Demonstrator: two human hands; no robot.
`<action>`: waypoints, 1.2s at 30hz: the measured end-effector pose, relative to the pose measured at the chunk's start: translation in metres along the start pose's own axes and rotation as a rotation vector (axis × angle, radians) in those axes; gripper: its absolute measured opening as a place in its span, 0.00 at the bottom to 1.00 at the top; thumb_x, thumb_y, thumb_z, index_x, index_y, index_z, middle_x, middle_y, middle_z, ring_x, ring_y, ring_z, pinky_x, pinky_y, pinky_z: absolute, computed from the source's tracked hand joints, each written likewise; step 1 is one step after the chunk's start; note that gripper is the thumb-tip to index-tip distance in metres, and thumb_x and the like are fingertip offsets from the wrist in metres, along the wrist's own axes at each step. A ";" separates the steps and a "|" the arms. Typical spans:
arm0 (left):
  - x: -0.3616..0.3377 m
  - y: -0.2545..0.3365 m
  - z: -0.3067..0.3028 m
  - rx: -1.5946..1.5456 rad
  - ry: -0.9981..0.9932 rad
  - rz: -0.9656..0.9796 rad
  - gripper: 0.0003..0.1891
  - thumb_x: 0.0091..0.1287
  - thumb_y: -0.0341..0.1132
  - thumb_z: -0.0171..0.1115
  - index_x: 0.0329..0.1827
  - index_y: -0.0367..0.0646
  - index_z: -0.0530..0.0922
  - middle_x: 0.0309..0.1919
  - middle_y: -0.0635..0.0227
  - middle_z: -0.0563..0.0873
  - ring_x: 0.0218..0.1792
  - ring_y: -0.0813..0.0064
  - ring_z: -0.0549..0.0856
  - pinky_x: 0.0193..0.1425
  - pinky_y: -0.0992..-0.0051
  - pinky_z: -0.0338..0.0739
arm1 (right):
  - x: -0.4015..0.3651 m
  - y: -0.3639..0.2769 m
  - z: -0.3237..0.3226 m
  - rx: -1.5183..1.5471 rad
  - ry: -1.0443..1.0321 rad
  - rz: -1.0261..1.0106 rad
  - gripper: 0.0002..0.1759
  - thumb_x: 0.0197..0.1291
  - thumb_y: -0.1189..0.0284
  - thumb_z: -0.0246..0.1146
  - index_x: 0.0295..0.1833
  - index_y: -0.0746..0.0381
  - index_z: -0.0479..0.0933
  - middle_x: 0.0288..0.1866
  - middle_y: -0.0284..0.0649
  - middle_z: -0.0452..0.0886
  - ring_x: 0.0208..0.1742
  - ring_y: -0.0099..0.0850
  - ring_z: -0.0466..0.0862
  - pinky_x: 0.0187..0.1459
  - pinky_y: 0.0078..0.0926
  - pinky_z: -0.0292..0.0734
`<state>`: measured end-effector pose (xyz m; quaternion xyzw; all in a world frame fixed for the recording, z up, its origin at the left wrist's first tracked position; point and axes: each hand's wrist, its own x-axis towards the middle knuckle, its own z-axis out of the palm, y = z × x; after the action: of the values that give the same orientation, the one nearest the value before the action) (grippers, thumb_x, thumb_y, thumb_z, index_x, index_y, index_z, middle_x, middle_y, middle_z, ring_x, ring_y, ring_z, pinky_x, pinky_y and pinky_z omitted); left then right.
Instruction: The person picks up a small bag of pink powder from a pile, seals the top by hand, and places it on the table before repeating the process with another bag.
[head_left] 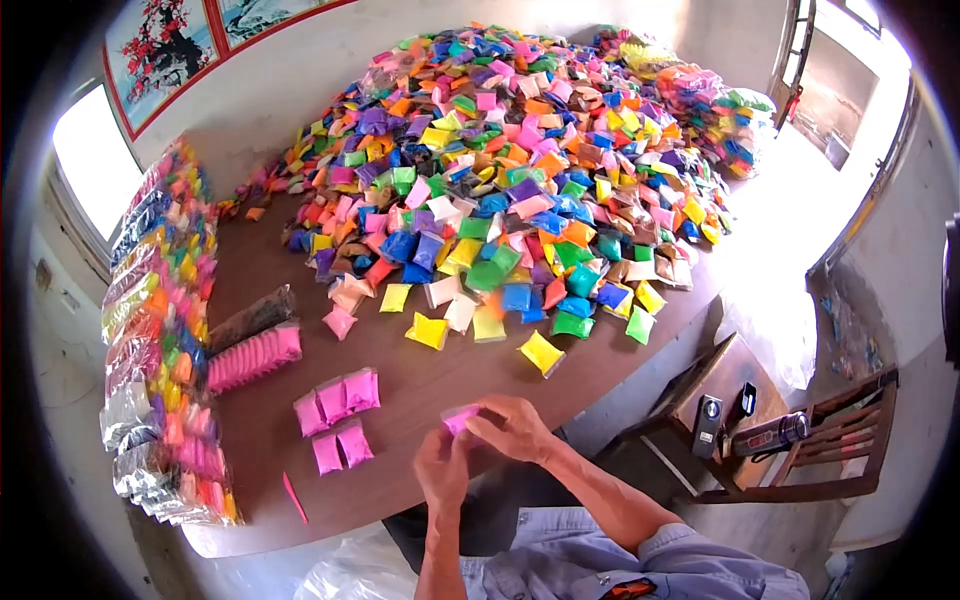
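Near the table's front edge, a pink packet (460, 419) in clear wrap is pinched between my two hands. My left hand (441, 468) grips its lower left side, and my right hand (512, 428) holds it from the right with bent fingers. Left of my hands lie two small groups of pink packets: an upper row (337, 402) and a lower pair (342, 447). Farther left, a long row of pink packets (255, 358) is lined up by a dark clear-wrapped stack (252, 318). A thin pink stick-like thing (295, 498) lies near the front edge.
A large heap of many-coloured packets (490, 190) covers the back of the brown table (400, 510). Bagged packets (160, 370) are stacked along the left edge. At right, a wooden chair (835, 440) and a small stand (735, 380) carry a dark flask (770, 435).
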<state>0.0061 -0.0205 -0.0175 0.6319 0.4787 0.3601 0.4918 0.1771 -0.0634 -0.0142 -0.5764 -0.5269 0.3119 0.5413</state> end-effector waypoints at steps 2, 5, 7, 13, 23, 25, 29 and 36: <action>-0.001 0.009 0.000 0.031 0.014 0.025 0.15 0.75 0.37 0.69 0.54 0.33 0.87 0.41 0.60 0.91 0.42 0.73 0.87 0.50 0.69 0.83 | 0.001 0.003 0.001 0.029 0.002 0.050 0.12 0.72 0.72 0.69 0.57 0.64 0.87 0.47 0.42 0.91 0.47 0.27 0.89 0.49 0.30 0.86; -0.002 0.017 -0.001 -0.074 -0.017 0.082 0.13 0.79 0.38 0.69 0.50 0.35 0.87 0.37 0.72 0.87 0.40 0.80 0.82 0.45 0.77 0.77 | 0.001 0.012 0.002 0.028 0.030 -0.022 0.15 0.74 0.64 0.70 0.56 0.64 0.86 0.46 0.44 0.90 0.46 0.36 0.91 0.48 0.34 0.87; 0.000 0.013 -0.001 -0.138 -0.006 0.026 0.13 0.78 0.39 0.69 0.50 0.36 0.87 0.37 0.72 0.87 0.41 0.82 0.81 0.45 0.77 0.77 | 0.002 0.011 0.000 0.013 0.013 -0.030 0.15 0.74 0.64 0.70 0.56 0.63 0.86 0.46 0.45 0.90 0.46 0.36 0.91 0.47 0.34 0.87; 0.002 -0.009 -0.002 -0.100 0.014 -0.017 0.15 0.74 0.36 0.71 0.53 0.32 0.87 0.40 0.61 0.91 0.40 0.74 0.86 0.47 0.72 0.82 | 0.001 0.001 -0.001 -0.013 -0.027 -0.001 0.13 0.74 0.68 0.69 0.57 0.62 0.88 0.46 0.41 0.91 0.46 0.28 0.89 0.48 0.30 0.86; 0.000 -0.005 0.003 -0.253 0.054 -0.017 0.13 0.75 0.36 0.72 0.51 0.33 0.88 0.37 0.67 0.91 0.39 0.80 0.85 0.46 0.74 0.82 | -0.001 0.008 -0.001 -0.041 -0.015 -0.026 0.12 0.72 0.72 0.69 0.57 0.64 0.88 0.46 0.38 0.91 0.45 0.25 0.87 0.48 0.27 0.83; 0.002 -0.013 0.003 -0.143 0.061 0.028 0.13 0.75 0.35 0.73 0.51 0.33 0.89 0.37 0.68 0.91 0.40 0.81 0.85 0.47 0.75 0.82 | 0.000 0.007 0.001 -0.029 -0.012 -0.057 0.11 0.72 0.72 0.69 0.56 0.64 0.88 0.45 0.38 0.91 0.45 0.25 0.87 0.48 0.27 0.83; 0.000 -0.013 0.005 -0.205 0.061 0.033 0.12 0.74 0.34 0.74 0.51 0.32 0.89 0.37 0.68 0.91 0.41 0.81 0.86 0.48 0.75 0.82 | 0.000 -0.002 0.000 0.021 -0.029 0.067 0.09 0.71 0.73 0.70 0.52 0.65 0.88 0.41 0.39 0.89 0.43 0.26 0.86 0.46 0.27 0.82; 0.001 -0.003 0.005 -0.229 0.056 0.014 0.14 0.74 0.35 0.74 0.52 0.32 0.89 0.40 0.61 0.93 0.42 0.78 0.89 0.49 0.74 0.84 | -0.001 0.015 0.001 -0.041 0.038 -0.029 0.07 0.72 0.73 0.71 0.50 0.64 0.88 0.42 0.40 0.90 0.42 0.26 0.89 0.45 0.25 0.85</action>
<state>0.0103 -0.0211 -0.0215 0.5647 0.4434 0.4333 0.5447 0.1798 -0.0617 -0.0285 -0.5854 -0.5311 0.2819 0.5438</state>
